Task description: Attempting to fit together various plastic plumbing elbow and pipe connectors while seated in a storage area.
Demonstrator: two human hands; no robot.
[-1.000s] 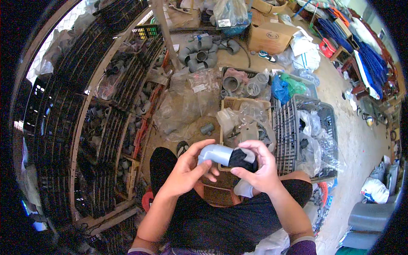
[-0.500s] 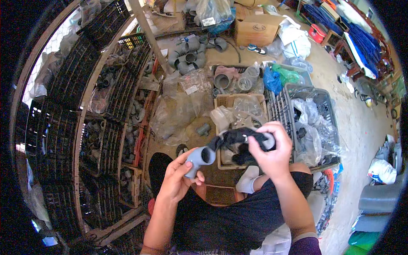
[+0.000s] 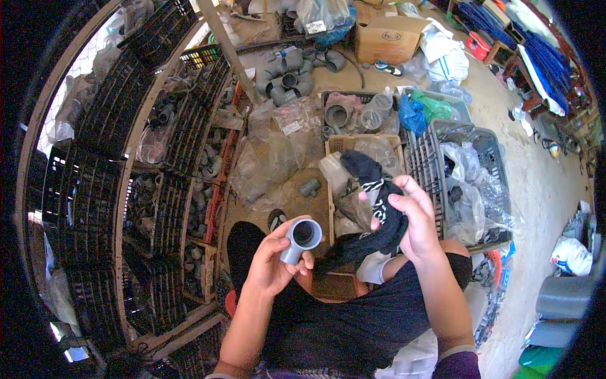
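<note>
A grey plastic pipe elbow (image 3: 294,252) is gripped in my left hand (image 3: 273,260), with one round opening turned up toward me. My right hand (image 3: 413,218) holds a black cloth (image 3: 392,218) with white markings, bunched between thumb and fingers. One part of the cloth sticks up above the hand and another hangs down to the left, toward my lap. Cloth and elbow are apart. Below and behind the cloth sits a beige crate (image 3: 332,143) with clear plastic bags in it.
Grey fittings lie piled on the floor (image 3: 287,79) ahead, and a single fitting (image 3: 310,187) lies nearer. A grey crate (image 3: 489,148) of bagged parts stands at the right. Black crates (image 3: 95,183) fill a rack at the left. A cardboard box (image 3: 388,41) stands at the back.
My right hand has drawn the black cloth away from the elbow and it now spreads out more. The elbow has turned so its opening faces up toward me.
</note>
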